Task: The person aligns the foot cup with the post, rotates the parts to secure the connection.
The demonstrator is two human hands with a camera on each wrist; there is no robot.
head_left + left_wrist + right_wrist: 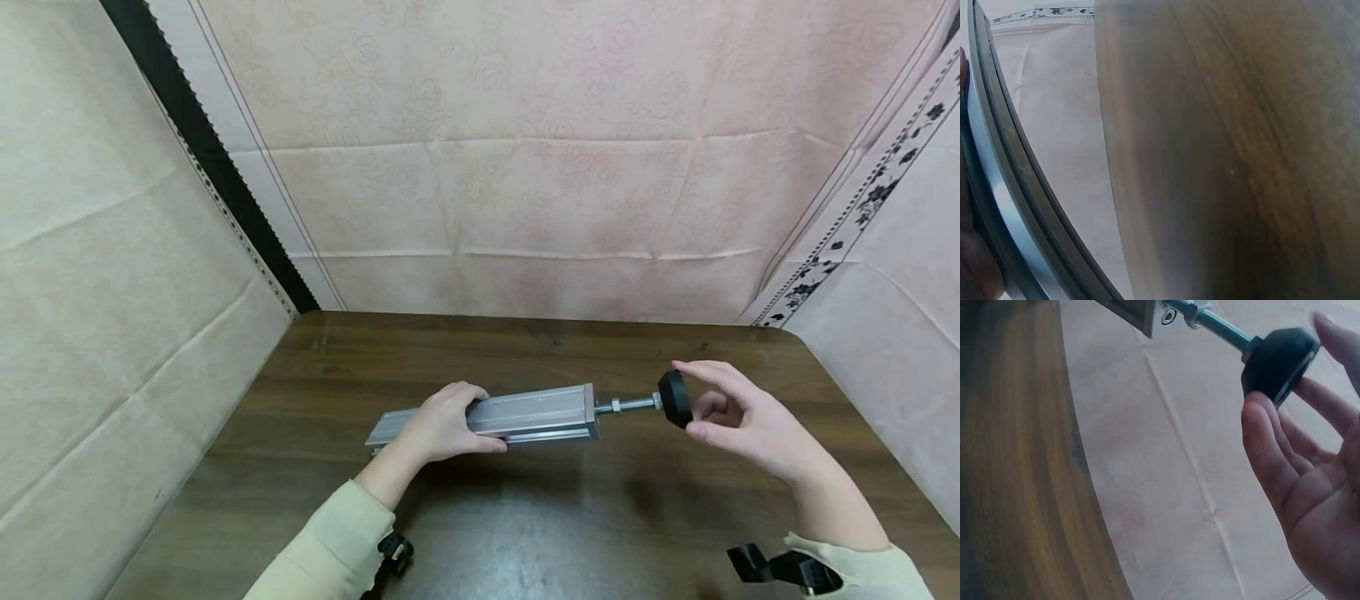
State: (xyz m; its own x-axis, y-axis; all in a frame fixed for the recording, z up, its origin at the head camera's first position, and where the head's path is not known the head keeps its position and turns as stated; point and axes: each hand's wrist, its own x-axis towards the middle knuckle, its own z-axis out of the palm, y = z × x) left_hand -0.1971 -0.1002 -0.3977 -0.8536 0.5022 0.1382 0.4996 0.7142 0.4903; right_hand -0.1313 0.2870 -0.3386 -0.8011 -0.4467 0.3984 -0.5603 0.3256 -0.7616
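My left hand (446,423) grips a silver aluminium profile (534,410) around its middle, thumb along the near side. The profile is held over the table, lying nearly level. From its right end a threaded rod (636,404) with a nut (1194,314) sticks out, carrying a round black levelling foot (676,398). My right hand (757,423) holds the foot by its rim, thumb below and fingers above and behind. A small screw (1169,316) shows on the profile's end face in the right wrist view. Grooves run along the profile (1007,194) in the left wrist view.
A brown wooden table (480,533) lies beneath. Pale patterned cloth (525,150) hangs behind its far edge, with more cloth at the left (97,275) and right sides. Black camera mounts (783,568) sit at both wrists.
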